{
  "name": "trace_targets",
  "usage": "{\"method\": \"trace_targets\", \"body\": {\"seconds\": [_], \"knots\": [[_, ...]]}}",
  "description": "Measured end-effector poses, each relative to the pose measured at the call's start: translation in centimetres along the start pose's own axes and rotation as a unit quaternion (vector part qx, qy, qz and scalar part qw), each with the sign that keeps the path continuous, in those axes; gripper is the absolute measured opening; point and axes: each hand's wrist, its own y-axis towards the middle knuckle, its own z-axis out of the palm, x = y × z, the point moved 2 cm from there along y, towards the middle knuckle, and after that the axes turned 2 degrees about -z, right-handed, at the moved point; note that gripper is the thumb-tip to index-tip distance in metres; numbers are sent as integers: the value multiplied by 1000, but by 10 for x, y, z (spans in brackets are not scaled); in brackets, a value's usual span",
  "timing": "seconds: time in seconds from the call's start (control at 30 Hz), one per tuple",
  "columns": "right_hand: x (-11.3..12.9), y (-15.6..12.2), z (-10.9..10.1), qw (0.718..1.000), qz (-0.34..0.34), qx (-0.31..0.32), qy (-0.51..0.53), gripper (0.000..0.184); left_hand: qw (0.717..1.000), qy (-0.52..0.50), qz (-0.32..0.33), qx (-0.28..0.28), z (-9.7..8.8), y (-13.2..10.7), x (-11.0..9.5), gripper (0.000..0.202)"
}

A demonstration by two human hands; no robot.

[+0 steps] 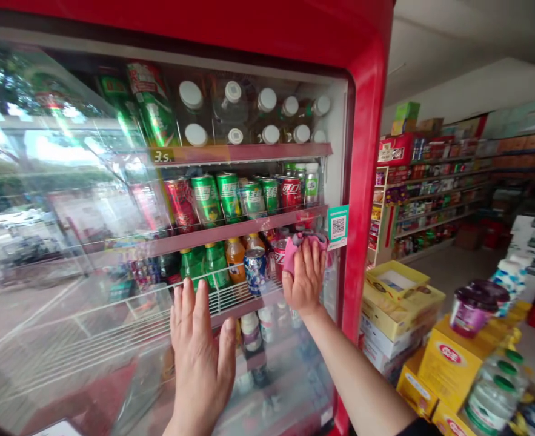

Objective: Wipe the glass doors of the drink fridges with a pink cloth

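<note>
A red drinks cooler (367, 151) with a glass door (89, 242) fills the left of the view. My left hand (201, 357) lies flat on the glass, fingers together and stretched upward, holding nothing. My right hand (304, 280) presses a pink cloth (294, 248) against the glass near the door's right edge, just below a green QR sticker (338, 226). Behind the glass, shelves hold green and red cans (231, 197), bottles with white caps (231, 112) and orange and green bottles (217, 263).
To the right of the cooler stand stacked yellow cartons (449, 357), a purple tub (474, 306) and green-capped water bottles (494, 393). Shop shelves (435, 194) full of goods line the far wall. The glass reflects a street and trees.
</note>
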Motion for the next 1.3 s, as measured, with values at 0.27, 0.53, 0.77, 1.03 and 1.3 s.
{"method": "trace_targets", "body": {"seconds": [0.27, 0.53, 0.77, 1.03, 1.3], "knots": [[-53, -76, 4, 984, 165, -65, -18, 75, 1000, -12, 13, 4, 14, -6, -10, 83], [-44, 42, 8, 975, 208, -84, 8, 74, 999, -9, 31, 2, 23, -2, -14, 81], [-81, 118, -22, 999, 10, 25, -23, 79, 999, -20, 40, -15, 31, 18, -19, 81], [-14, 163, -5, 984, 154, -92, -15, 81, 990, -10, 108, -86, -6, 81, -31, 82], [12, 189, -25, 981, -160, 107, -2, 79, 991, 9, 101, -87, -29, 98, -40, 83]]}}
